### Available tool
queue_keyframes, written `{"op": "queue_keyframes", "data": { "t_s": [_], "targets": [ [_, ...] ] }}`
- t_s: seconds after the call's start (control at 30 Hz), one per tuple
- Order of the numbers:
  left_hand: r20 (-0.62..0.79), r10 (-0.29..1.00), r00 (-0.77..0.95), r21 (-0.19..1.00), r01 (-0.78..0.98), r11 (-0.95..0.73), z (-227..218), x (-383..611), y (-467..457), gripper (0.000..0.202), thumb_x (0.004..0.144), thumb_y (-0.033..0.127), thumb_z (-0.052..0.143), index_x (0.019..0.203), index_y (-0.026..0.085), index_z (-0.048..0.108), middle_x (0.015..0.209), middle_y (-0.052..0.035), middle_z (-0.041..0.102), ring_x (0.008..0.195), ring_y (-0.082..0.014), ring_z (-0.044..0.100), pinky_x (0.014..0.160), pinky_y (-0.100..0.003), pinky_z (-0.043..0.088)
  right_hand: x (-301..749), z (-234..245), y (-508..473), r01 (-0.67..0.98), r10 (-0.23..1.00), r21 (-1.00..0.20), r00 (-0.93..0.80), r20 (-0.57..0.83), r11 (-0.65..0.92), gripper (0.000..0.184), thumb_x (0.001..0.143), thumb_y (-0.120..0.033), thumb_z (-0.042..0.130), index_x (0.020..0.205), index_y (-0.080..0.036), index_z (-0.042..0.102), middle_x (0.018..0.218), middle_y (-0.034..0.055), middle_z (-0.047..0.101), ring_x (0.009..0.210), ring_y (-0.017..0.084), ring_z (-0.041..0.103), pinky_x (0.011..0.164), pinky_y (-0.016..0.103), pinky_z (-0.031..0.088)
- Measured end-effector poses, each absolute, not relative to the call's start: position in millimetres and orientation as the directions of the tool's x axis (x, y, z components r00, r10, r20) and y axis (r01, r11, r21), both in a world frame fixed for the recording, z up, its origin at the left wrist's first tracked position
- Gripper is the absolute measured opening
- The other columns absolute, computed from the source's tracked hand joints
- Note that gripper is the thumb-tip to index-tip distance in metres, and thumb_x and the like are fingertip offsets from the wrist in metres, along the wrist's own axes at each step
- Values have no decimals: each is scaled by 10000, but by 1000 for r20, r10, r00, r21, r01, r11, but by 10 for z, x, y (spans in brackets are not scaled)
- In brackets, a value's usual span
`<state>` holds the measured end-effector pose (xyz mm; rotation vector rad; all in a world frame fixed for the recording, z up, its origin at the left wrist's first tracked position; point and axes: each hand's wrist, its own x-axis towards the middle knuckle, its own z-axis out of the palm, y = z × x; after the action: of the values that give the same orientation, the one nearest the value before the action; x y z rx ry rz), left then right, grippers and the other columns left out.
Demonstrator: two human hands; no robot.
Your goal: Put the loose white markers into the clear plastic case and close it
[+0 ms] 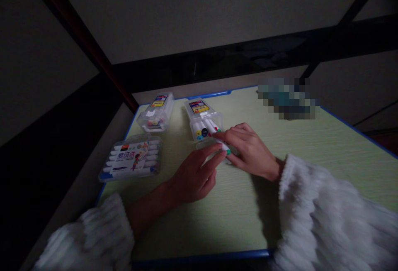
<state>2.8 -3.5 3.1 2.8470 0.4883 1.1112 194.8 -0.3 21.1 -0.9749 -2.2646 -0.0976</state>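
A white marker (224, 148) with a green end lies between my two hands, in front of an open clear plastic case (203, 115). My left hand (197, 175) pinches it at the fingertips from the left. From the right, my right hand (248, 150) is closed around the same marker, thumb near the green end and forefinger reaching to the case's mouth. Inside that case stand several white markers with coloured ends, yellow, black and blue among them. Its lowered clear lid (203, 144) is partly hidden behind my fingers.
A second clear case (160, 107) with a yellow and blue label stands at the back left. Nearer lies a flat pack of white markers (133, 157). A pixelated object (287, 100) sits at the back right. The pale table (236, 217) has blue edges; a wall rises behind.
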Motion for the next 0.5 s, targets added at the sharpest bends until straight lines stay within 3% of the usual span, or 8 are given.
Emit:
{"op": "queue_keyframes", "data": {
  "t_s": [0.5],
  "targets": [
    [635,349,689,149,334,-931,15,28,-26,546,817,51,447,1330,127,276,1258,-187,445,1189,-258,445,932,-414,470,1925,230,-17,680,700,-282,-474,534,676,330,810,-165,438,1110,-100,556,898,97,658,830,224,569,782,370,342]
  ]
}}
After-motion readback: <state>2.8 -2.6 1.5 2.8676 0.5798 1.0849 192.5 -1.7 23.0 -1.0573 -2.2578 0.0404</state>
